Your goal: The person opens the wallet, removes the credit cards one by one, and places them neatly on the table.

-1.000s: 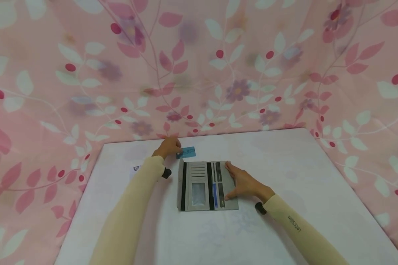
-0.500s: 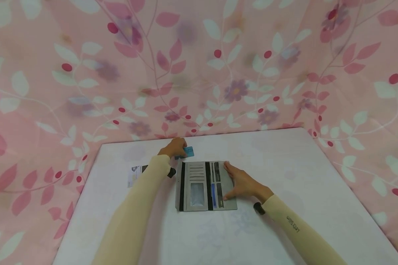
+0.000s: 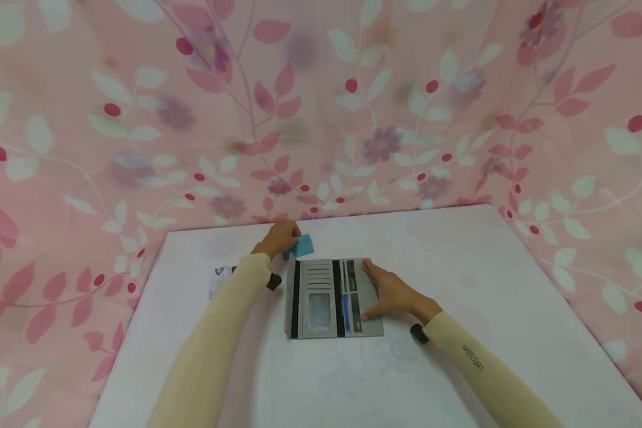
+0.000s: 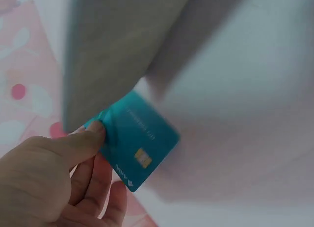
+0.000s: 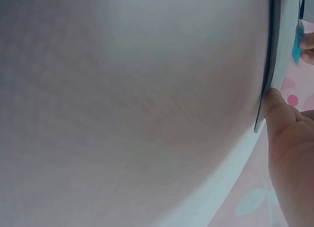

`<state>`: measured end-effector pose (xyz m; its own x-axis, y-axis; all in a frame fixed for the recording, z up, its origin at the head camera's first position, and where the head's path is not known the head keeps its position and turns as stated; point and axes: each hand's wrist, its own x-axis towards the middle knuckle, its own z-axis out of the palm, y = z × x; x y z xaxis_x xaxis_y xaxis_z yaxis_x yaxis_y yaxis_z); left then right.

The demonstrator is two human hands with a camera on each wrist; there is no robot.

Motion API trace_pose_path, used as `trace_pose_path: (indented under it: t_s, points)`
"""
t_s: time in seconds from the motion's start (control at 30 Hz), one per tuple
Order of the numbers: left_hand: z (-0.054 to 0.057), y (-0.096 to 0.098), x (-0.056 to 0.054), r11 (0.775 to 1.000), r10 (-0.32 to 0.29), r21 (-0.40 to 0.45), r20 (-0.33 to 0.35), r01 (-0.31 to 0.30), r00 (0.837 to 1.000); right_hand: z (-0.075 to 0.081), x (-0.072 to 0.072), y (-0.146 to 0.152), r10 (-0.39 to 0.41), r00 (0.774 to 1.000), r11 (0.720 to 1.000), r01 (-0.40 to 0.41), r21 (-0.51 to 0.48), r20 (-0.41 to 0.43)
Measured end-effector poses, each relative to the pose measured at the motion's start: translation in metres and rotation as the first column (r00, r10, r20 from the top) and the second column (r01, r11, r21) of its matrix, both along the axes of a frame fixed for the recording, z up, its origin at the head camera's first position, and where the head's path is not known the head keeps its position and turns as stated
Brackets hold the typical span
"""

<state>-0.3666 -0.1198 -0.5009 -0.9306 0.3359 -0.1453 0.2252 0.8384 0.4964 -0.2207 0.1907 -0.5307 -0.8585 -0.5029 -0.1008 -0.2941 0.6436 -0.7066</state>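
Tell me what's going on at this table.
A person's left hand pinches a teal chip card beyond the far edge of an open gray wallet. The right hand rests on the wallet's right panel. What look like cards sit in the wallet, and a pale printed card lies on the white table, partly hidden by the left sleeve.

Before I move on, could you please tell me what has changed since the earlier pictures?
The left hand has shifted slightly right over the blue card it now pinches; the card, which looked flat, is now tilted. The right hand stayed on the open wallet, which has not visibly moved.
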Motion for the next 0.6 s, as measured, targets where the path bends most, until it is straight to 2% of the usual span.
trace_pose_path:
  t_s: [0.2,0.33,0.5,0.6]
  points:
    - [0.02,-0.005,0.003,0.997,-0.041,0.061,-0.017,0.042,0.999,0.004,0.002,-0.002,0.015,1.0,1.0,-0.015,-0.01,0.012]
    - [0.031,-0.012,0.005,0.994,-0.035,0.108,-0.006,0.036,0.999,0.006,0.003,-0.002,0.031,0.999,0.999,-0.031,-0.03,0.015]
    - [0.033,-0.03,0.006,0.98,0.043,0.194,0.047,-0.051,0.998,0.004,0.003,-0.002,0.032,0.999,0.999,-0.032,-0.021,0.0]
    - [0.031,-0.043,0.007,0.946,0.108,0.295,0.109,-0.136,0.988,0.002,0.003,-0.002,0.024,1.0,1.0,-0.024,-0.016,-0.007]
